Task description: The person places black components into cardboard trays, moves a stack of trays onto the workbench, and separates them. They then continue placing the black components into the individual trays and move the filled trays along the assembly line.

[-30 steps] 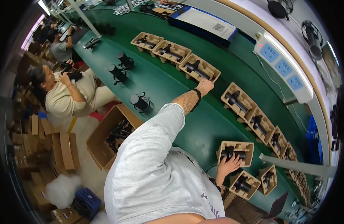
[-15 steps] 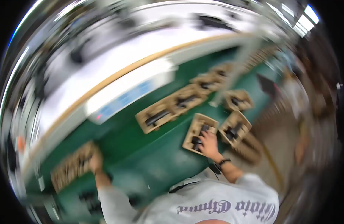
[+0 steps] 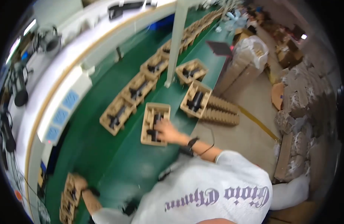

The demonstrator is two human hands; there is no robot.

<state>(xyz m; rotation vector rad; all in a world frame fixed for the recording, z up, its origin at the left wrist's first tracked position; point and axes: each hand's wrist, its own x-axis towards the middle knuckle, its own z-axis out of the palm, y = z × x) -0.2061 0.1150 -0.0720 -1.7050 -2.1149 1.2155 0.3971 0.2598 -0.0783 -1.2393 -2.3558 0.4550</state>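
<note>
My right hand [image 3: 167,131] reaches into a brown moulded-pulp tray [image 3: 145,136] on the green work surface. Its fingers are bent over a black cylindrical device [image 3: 157,119] with a side piece, which still lies in the tray. At the lower left my left hand [image 3: 80,183] is at the end of another pulp tray [image 3: 68,184] that has dark parts in it. The fingers of that hand are blurred and partly hidden. Just right of the right hand's tray stands a filled tray [image 3: 185,107] with a similar black device [image 3: 196,100].
More filled trays [image 3: 128,102] run in a row beyond a pale upright post [image 3: 174,52]. Another tray [image 3: 203,74] sits beside the post. A ribbed stack of trays [image 3: 226,111] is at the right, near a bag-lined carton [image 3: 241,69]. Flattened cardboard [image 3: 299,108] lies far right.
My view has swung right, so the bench and trays sit further left in the picture. The right hand stays on the device in its tray; the left stays at the lower-left tray.
</note>
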